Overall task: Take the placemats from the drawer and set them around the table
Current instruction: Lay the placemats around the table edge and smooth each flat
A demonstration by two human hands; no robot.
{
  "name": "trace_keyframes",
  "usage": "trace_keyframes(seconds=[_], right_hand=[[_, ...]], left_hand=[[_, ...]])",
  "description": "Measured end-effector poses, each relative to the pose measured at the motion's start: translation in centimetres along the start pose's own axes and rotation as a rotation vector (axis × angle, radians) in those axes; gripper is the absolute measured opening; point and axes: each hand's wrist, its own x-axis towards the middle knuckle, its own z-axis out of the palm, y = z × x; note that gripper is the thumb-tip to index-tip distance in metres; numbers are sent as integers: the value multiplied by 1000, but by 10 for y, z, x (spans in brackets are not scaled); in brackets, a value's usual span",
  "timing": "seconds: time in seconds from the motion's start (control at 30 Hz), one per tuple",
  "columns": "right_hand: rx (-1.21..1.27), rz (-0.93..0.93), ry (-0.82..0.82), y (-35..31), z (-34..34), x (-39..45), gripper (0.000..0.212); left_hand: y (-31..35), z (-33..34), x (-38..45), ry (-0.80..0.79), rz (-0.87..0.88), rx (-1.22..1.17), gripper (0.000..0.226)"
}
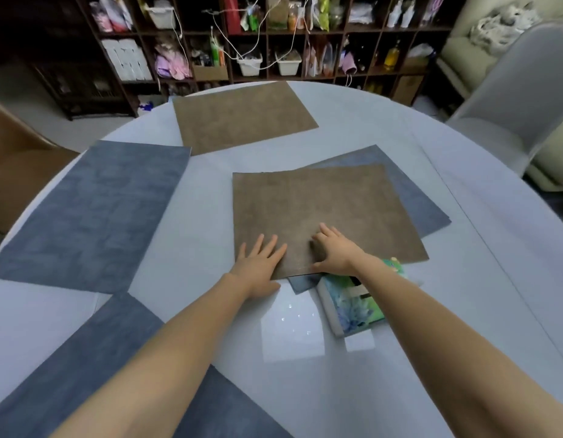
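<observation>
At the left edge of the round pale surface (463, 191), a blue placemat (93, 213) is lying flat, its outer side reaching the rim. A 2nd blue placemat (93, 368) is lying at the near-left edge, partly crossed by the person's left forearm. At the far edge, a brown placemat (242, 116) is lying flat, 1 corner just beside the first blue mat's far corner.

Toward the middle, the left hand (258, 263) is resting palm down with its fingers (269, 246) straight and spread, the fingertips pressing on the near-left corner of a brown top placemat (321, 210) while the heel of the hand is sitting on the bare surface. The right hand (332, 251) is lying on that same mat near its near edge, fingers spread and slightly bent, thumb along the mat's edge; whether it is pinching the edge or only pressing down cannot be told.

That brown mat is sitting on top of a blue lower placemat (409, 191), which is showing along the right side and poking out at the near edge beneath the right wrist. A book with a green and blue cover (352, 305) is lying under the stack's near edge, beside the right forearm.

Beyond the far edge, dark cluttered shelves (273, 36) are lining the wall, and a pale chair (520, 90) is standing off the far-right edge.
</observation>
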Motion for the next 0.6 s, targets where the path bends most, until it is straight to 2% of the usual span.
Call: trace_keyframes(seconds=[0.13, 0.3, 0.4, 0.47, 0.57, 0.6], right_hand=[[10, 0, -124, 3, 9, 18, 107], [12, -4, -132, 2, 6, 27, 106], [5, -10, -167, 1, 3, 25, 106], [-29, -24, -135, 4, 2, 23, 93], [-68, -44, 102, 14, -8, 22, 53], [-51, -48, 160, 15, -14, 20, 49]], left_hand=[[-8, 14, 11, 9, -34, -14, 78], [-5, 15, 16, 57, -8, 201, 56], [-3, 2, 14, 72, -31, 139, 51], [-4, -10, 13, 114, -66, 4, 43], [-7, -36, 11, 304, -109, -136, 26], [-6, -44, 8, 344, -110, -136, 24]])
